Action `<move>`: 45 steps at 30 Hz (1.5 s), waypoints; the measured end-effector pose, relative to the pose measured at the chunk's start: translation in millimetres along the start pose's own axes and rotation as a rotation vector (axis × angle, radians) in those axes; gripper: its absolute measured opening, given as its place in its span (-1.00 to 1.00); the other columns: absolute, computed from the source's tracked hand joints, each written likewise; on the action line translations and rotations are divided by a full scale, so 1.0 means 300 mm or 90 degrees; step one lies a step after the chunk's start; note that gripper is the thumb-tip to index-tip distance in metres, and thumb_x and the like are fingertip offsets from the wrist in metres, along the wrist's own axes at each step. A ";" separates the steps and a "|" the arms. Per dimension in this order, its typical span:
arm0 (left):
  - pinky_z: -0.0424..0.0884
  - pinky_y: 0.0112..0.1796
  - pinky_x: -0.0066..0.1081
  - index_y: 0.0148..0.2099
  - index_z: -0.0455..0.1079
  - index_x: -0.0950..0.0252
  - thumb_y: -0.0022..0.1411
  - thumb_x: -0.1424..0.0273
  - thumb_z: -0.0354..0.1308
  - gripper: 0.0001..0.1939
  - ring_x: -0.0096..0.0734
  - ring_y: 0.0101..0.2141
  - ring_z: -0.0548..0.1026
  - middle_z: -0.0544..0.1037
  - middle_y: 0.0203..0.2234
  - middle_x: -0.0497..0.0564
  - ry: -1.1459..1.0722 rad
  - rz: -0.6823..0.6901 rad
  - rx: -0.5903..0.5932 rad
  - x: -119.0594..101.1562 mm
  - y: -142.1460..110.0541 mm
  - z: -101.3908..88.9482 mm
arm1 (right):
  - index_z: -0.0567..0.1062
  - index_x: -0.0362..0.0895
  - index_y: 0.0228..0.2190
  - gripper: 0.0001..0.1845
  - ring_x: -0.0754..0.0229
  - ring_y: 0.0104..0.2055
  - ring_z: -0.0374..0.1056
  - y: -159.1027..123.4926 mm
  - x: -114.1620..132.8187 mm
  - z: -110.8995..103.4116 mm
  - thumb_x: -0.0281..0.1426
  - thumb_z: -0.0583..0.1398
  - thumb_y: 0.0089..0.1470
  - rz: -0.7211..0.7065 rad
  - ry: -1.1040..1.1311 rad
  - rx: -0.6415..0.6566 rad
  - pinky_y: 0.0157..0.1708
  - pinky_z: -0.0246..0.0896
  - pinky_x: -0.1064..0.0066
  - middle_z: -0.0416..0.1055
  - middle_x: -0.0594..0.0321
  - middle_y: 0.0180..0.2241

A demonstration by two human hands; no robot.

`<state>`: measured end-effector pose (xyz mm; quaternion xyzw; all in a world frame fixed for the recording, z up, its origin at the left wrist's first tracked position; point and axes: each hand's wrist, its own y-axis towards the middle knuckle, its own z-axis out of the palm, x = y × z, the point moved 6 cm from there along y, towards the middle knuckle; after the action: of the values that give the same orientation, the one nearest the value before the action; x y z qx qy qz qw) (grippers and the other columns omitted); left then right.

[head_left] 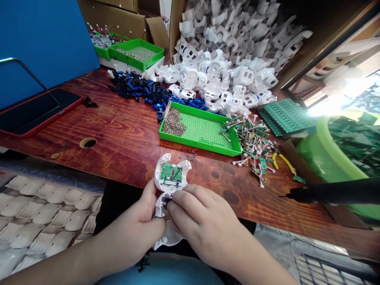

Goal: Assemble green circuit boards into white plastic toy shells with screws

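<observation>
Over the table's front edge I see a white plastic shell [158, 181] with a green circuit board [171, 174] seated in its upper part. My left hand [145, 215] is closed around the shell's left side, the thumb across its lower half. My right hand [197, 221] is closed at the shell's middle, fingertips on a small dark blue part [167, 201], which they mostly hide. Several small dark screws [192, 155] lie on the wood just beyond the shell.
A green tray [204, 147] holds small screws. Behind it are blue and black parts [139, 88] and a heap of white shells [213, 75]. Wired boards [255, 138], yellow-handled pliers [285, 164], a green tub [323, 146] and a black screwdriver [326, 193] are at right.
</observation>
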<state>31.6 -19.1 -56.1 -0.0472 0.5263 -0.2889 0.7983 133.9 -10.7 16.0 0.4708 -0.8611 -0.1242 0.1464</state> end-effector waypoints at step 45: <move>0.29 0.00 -0.47 0.26 0.03 0.01 0.25 0.41 0.14 -0.41 -0.28 0.13 0.28 0.34 0.15 -0.10 0.029 0.031 -0.027 -0.020 -0.032 -0.027 | 0.49 -0.19 -0.33 -0.88 0.18 -0.24 0.30 0.024 0.026 -0.004 -0.50 0.13 0.14 0.126 0.096 0.011 -0.24 0.34 0.37 0.41 0.14 -0.25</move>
<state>19.1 -22.1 -51.1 -0.0450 0.5514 -0.2592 0.7917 124.8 -13.5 20.6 0.3925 -0.8910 -0.0662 0.2181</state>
